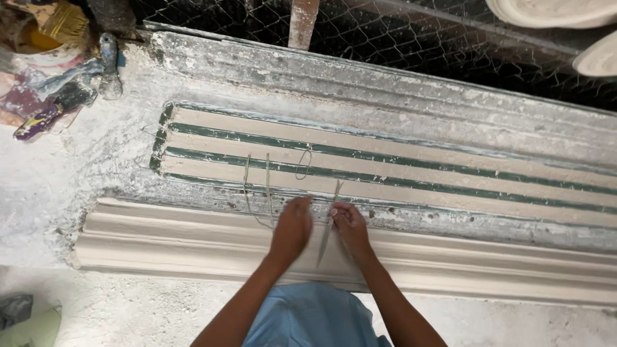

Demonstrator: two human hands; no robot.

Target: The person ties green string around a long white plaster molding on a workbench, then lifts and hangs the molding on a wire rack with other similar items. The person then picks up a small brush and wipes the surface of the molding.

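Note:
A long green-striped mould (398, 170) filled with pale plaster lies across a plaster-caked bench. In front of it lies a long white cornice moulding (193, 241). My left hand (290, 230) rests with fingers curled at the mould's near edge, over thin fibre strands (257, 186) that loop onto the plaster. My right hand (350, 228) pinches a thin flat strip (329, 225) that slants from the mould down across the cornice. The two hands are close together, nearly touching.
At the far left lie a paint-stained brush (54, 106), a yellow-bristled brush (64, 22) and a scraper. Wire mesh (398, 38) runs behind the bench. White plaster castings (559, 13) sit at the top right. My blue garment (312, 318) shows at the bottom.

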